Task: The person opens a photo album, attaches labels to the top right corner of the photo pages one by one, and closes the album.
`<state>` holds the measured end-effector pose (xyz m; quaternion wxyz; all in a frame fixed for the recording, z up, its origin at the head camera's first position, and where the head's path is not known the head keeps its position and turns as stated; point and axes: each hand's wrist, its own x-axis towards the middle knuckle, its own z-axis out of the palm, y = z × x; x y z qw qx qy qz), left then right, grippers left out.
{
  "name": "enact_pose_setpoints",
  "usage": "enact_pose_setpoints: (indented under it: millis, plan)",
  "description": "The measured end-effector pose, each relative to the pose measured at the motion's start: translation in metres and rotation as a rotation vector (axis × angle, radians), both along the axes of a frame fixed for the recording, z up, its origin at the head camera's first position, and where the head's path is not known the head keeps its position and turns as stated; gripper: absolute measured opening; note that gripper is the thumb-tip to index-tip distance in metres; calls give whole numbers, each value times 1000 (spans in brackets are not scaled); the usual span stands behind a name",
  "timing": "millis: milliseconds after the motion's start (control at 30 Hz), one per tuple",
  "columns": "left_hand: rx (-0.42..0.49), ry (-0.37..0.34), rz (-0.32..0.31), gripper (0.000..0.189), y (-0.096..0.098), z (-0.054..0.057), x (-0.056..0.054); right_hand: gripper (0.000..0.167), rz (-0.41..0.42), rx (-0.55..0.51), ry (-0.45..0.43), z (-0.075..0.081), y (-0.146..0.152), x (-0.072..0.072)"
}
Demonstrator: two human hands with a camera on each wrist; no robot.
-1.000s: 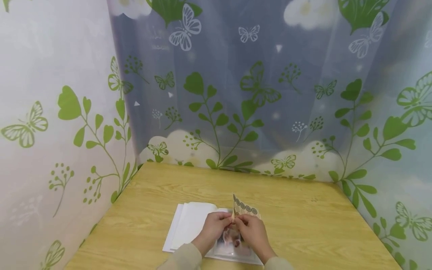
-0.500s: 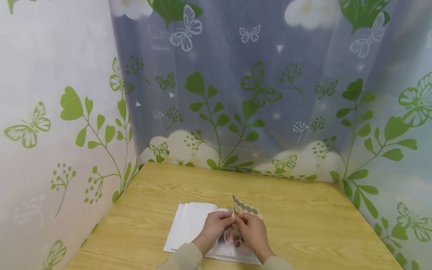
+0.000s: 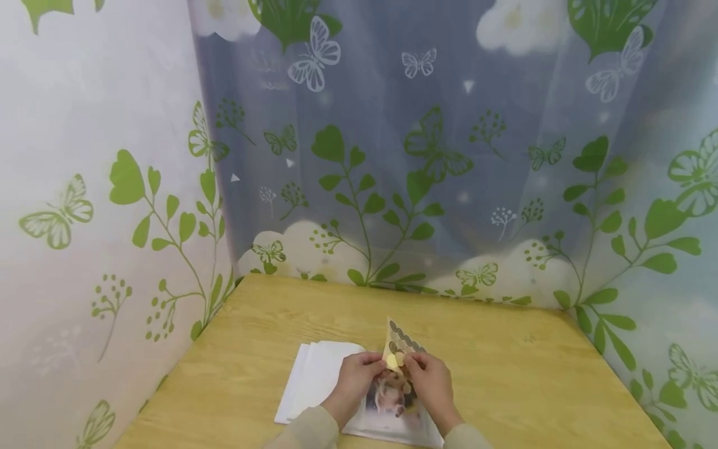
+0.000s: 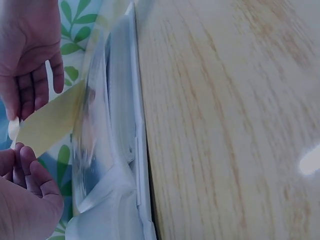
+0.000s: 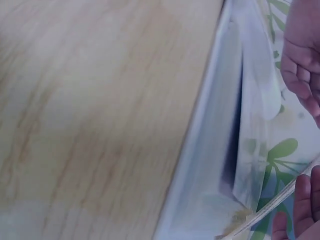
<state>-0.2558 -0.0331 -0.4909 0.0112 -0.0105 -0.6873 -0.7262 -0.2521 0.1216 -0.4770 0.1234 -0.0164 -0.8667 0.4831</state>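
Left hand (image 3: 354, 381) pinches the yellowish sheet (image 3: 401, 338) above the open book (image 3: 322, 379) on the worktop (image 3: 516, 380); I see right hand (image 3: 432, 385) pinching a round gold piece (image 3: 400, 359) by the sheet.

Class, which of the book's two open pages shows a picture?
The right page: a picture of an animal sits on it, whereas what shows of the left page is plain white.

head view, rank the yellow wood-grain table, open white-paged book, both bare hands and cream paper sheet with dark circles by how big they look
1. Table
2. Book
3. Left hand and right hand, too alike to rank
4. Cream sheet, counting only what shows
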Motion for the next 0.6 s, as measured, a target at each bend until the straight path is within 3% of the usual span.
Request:
enact_pose_setpoints:
  millis: [133, 333, 600]
  plan:
    - [15, -27, 10, 18, -2, 0, -1, 20, -28, -37, -19, 2, 8, -2]
    - [29, -7, 11, 19, -10, 3, -7, 23, -28, -91, 3, 8, 20, -8]
    - [-2, -10, 34, 22, -20, 4, -16, 24, -67, 8, -1, 10, 40, -11]
